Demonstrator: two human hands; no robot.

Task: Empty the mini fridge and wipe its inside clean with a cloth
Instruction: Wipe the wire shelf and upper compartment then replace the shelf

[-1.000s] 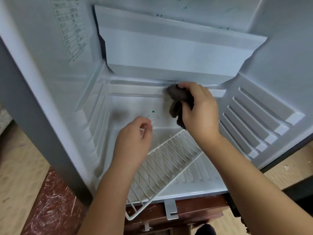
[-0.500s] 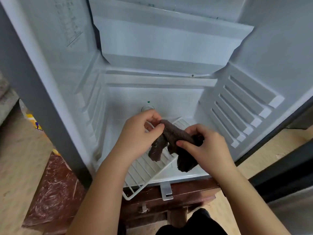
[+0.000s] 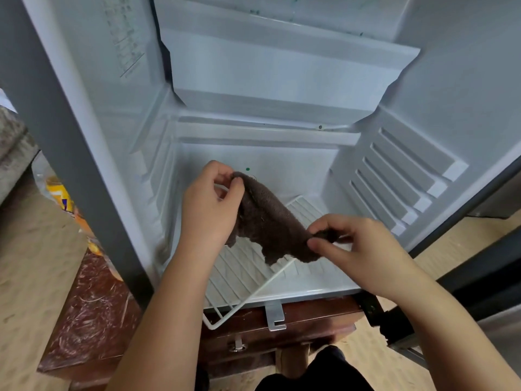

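The open mini fridge [image 3: 282,165] fills the view, its white inside bare of food. A dark brown cloth [image 3: 267,221] hangs stretched between both hands in front of the lower compartment. My left hand [image 3: 210,210] pinches the cloth's upper left corner. My right hand [image 3: 358,246] pinches its right edge between thumb and fingers. Under the cloth a white wire shelf [image 3: 242,280] lies tilted on the fridge floor, one corner sticking out over the front edge.
The freezer flap [image 3: 282,66] hangs at the top back. Ribbed shelf rails [image 3: 400,187] line the right wall. The fridge stands on a dark red-brown wooden table [image 3: 93,311]. Orange packaging [image 3: 64,201] lies to the left, behind the fridge's grey side. The door's edge [image 3: 479,277] is at right.
My right hand drew the cloth back from under the freezer flap towards the front. My left hand took hold of it too, and both hands have spread it out.
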